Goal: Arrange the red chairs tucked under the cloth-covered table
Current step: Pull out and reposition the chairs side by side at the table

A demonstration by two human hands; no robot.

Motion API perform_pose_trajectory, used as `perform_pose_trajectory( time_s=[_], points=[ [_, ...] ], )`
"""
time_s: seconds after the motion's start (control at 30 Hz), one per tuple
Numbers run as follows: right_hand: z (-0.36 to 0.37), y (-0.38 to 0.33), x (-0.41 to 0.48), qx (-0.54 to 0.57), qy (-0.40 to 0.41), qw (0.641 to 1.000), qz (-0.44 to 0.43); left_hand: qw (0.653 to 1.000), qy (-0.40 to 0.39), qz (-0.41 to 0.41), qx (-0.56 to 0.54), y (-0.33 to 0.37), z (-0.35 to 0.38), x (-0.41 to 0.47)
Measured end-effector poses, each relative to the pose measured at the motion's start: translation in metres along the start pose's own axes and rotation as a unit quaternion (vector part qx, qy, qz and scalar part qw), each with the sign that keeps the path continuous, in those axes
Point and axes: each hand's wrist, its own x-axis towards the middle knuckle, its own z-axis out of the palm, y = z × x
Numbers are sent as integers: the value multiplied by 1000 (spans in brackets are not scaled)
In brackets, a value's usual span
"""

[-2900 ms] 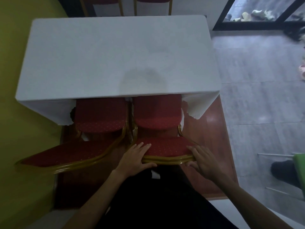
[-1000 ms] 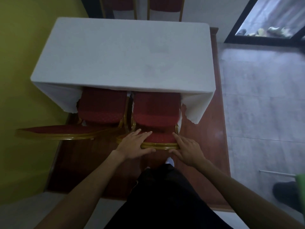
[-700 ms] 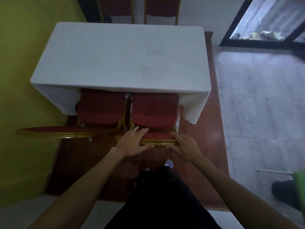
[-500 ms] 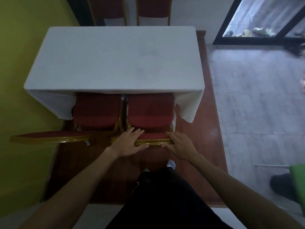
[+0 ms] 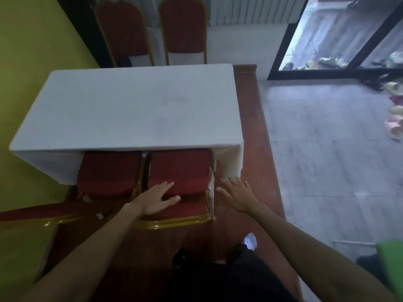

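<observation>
A white cloth-covered table (image 5: 130, 110) stands ahead of me. Two red chairs with gold frames sit side by side at its near edge, seats partly under the cloth: the left chair (image 5: 109, 171) and the right chair (image 5: 183, 168). My left hand (image 5: 156, 198) lies flat, fingers spread, on the right chair's red backrest, above its gold top rail. My right hand (image 5: 236, 192) hovers open just right of that chair, beside the hanging cloth corner, holding nothing. Two more red chairs (image 5: 183, 29) stand beyond the table's far side.
A yellow wall (image 5: 26, 62) runs close along the left. The table stands on a raised brown wooden platform (image 5: 257, 171) whose edge drops to grey floor tiles on the right. Shoes (image 5: 394, 125) lie at far right by a glass door. A green object (image 5: 392, 264) sits low right.
Both hands have left the right chair's gold top rail. The left hand now rests flat on the backrest; the right hand has moved off to the chair's right side, open.
</observation>
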Motion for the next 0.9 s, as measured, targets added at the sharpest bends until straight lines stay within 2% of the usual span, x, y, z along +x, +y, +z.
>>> perform_pose_trajectory(
  time_s=[0.1, 0.23, 0.43, 0.5, 0.63, 0.9],
  points=[
    [-46, 47, 16, -15, -1, 1000, 24, 999, -6, 7, 32, 66, 0, 45],
    [-100, 116, 37, -62, -28, 996, 61, 999, 21, 23, 4, 150, -1, 105],
    [-171, 191, 67, -131, -51, 988, 57, 994, 51, 92, 2, 243, -29, 161],
    [-194, 206, 83, -147, -39, 987, 52, 992, 76, 99, 7, 259, -44, 183],
    [-235, 231, 125, -160, -33, 986, 36, 995, 89, 26, 38, 275, -74, 237],
    [-315, 280, 243, -199, -63, 978, 3, 994, 75, -18, 81, 308, -143, 355]
  ],
)
